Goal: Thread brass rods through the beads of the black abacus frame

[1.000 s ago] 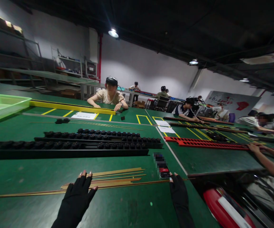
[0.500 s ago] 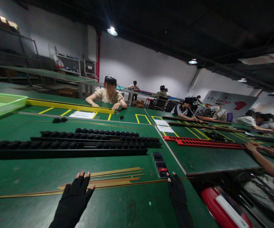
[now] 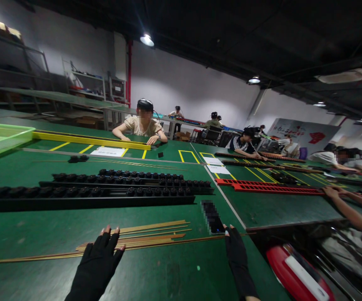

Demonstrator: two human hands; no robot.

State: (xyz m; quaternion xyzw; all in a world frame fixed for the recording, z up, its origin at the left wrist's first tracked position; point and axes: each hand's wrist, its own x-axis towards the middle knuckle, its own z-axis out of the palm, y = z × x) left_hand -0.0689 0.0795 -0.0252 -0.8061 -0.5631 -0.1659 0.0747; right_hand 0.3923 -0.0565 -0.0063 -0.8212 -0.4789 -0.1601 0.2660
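Observation:
My left hand (image 3: pixel 98 259), in a black fingerless glove, lies spread over several thin brass-coloured rods (image 3: pixel 151 241) on the green table (image 3: pixel 156 276). Its fingers are apart and not wrapped round anything. My right hand (image 3: pixel 235 251), gloved the same way, rests with outstretched fingers at the lower right corner of a phone (image 3: pixel 211 217). One long rod runs under or beside its fingertips; I cannot tell whether they touch it. The phone lies flat, its screen dark and partly blurred out. Beyond the rods stand black rails (image 3: pixel 165 200) fitted with rows of black rollers.
A light green basket (image 3: pixel 7 140) stands at the left, by a long yellow rail (image 3: pixel 90 140) with a co-worker (image 3: pixel 145 123) behind it. At right, another person's hands (image 3: pixel 333 193) touch a red slotted rail (image 3: pixel 271 187). A red and white object (image 3: pixel 296 271) sits past the table edge.
The phone's screen has gone from lit, with a red patch, to mostly dark. My right hand has shifted slightly to the right. My left hand keeps its place on the rods.

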